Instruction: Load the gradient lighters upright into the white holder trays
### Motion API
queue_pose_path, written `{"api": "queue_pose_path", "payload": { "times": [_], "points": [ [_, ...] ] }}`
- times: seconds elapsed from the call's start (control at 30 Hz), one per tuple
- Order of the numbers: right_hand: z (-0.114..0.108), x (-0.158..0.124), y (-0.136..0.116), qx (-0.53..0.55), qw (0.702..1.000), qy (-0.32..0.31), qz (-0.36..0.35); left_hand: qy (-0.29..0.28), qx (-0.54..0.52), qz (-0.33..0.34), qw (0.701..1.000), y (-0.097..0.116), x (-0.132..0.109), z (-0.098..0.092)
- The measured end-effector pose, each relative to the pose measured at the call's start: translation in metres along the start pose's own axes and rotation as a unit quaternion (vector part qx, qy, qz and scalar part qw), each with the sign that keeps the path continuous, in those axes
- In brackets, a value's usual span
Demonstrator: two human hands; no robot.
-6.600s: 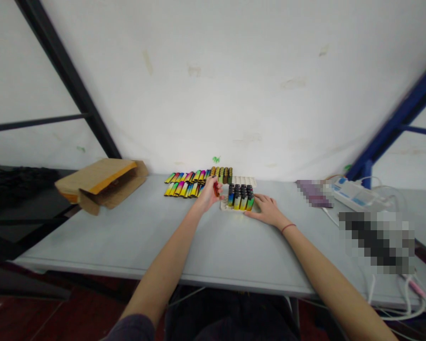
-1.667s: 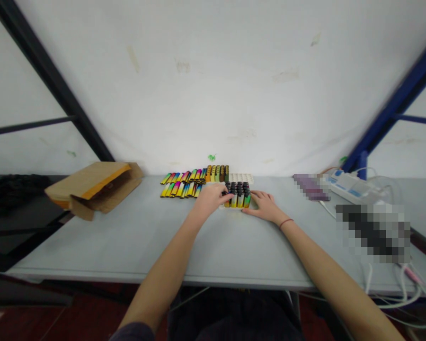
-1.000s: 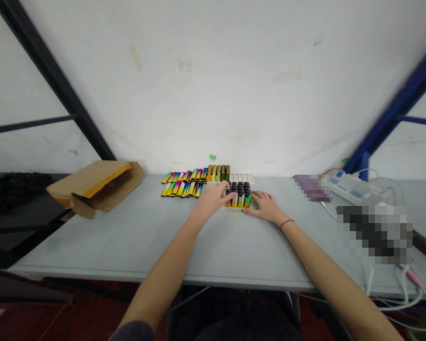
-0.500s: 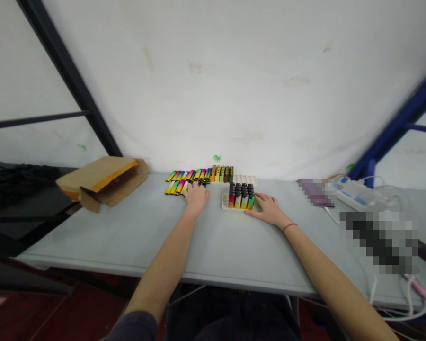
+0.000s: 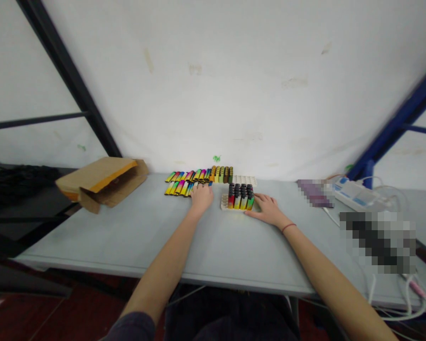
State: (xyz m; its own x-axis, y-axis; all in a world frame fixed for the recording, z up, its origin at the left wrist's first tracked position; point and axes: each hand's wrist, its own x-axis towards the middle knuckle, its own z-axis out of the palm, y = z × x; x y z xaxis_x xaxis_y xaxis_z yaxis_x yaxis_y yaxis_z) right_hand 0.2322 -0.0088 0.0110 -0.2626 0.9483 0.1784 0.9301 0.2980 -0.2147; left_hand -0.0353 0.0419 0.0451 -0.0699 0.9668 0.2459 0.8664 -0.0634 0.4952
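Observation:
My left hand [image 5: 201, 198] is at the right end of a front row of bright multicoloured lighters [image 5: 177, 188] lying flat, its fingers curled down over the end ones. Bits of blue show beside the fingertips, but how many lighters are in the grasp is hidden. My right hand [image 5: 269, 210] grips the right side of a pale tray [image 5: 225, 203], thumb along the front edge and fingers behind. Black-topped lighters [image 5: 240, 197] stand upright in the tray, in red, white, yellow and green; holes at its left end are bare.
Behind lie more flat lighters [image 5: 188, 176], with upright yellow, orange and brown lighters [image 5: 221, 174] and a second pale tray [image 5: 245, 180] by the wall. An opened brown paper bag [image 5: 102, 177] lies left. A purple phone [image 5: 310, 192], power strip [image 5: 357, 193] and cables are right.
My left hand has shifted slightly right along the front row, uncovering more lighters, and its fingers have drawn together. The right hand and the tray have stayed in place.

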Motion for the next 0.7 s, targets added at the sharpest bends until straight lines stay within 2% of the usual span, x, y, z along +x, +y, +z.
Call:
{"api": "queue_pose_path", "payload": {
  "times": [0.07, 0.1, 0.17, 0.23, 0.3, 0.37, 0.43, 0.53, 0.7],
  "points": [
    [0.000, 0.000, 0.000, 0.000, 1.000, 0.000, 0.000, -0.006, -0.182, -0.041, 0.982, 0.004, 0.006, 0.000],
    [0.000, 0.000, 0.000, 0.000, 1.000, 0.000, -0.001, -0.025, -0.292, -0.076, 0.953, 0.007, 0.009, -0.001],
    [0.000, 0.000, 0.001, 0.000, 1.000, 0.001, -0.002, -0.081, -0.488, -0.161, 0.854, 0.012, 0.011, -0.002],
    [0.000, 0.000, 0.001, 0.001, 1.000, 0.001, -0.002, -0.128, -0.604, -0.219, 0.756, 0.017, 0.008, -0.002],
    [0.000, 0.000, 0.001, 0.002, 1.000, 0.001, -0.002, -0.158, -0.657, -0.228, 0.701, 0.021, 0.003, -0.002],
    [0.000, 0.000, 0.001, 0.003, 1.000, 0.002, -0.001, -0.169, -0.675, -0.226, 0.682, 0.024, -0.002, -0.002],
    [0.000, 0.000, 0.001, 0.005, 1.000, 0.002, -0.001, -0.183, -0.674, -0.228, 0.679, 0.026, -0.005, 0.000],
    [0.000, 0.000, 0.001, 0.005, 1.000, 0.002, -0.001, -0.201, -0.659, -0.206, 0.695, 0.027, -0.009, 0.003],
    [0.000, 0.000, 0.001, 0.002, 1.000, 0.002, -0.004, -0.172, -0.642, -0.130, 0.736, 0.029, -0.013, 0.007]
  ]
}}
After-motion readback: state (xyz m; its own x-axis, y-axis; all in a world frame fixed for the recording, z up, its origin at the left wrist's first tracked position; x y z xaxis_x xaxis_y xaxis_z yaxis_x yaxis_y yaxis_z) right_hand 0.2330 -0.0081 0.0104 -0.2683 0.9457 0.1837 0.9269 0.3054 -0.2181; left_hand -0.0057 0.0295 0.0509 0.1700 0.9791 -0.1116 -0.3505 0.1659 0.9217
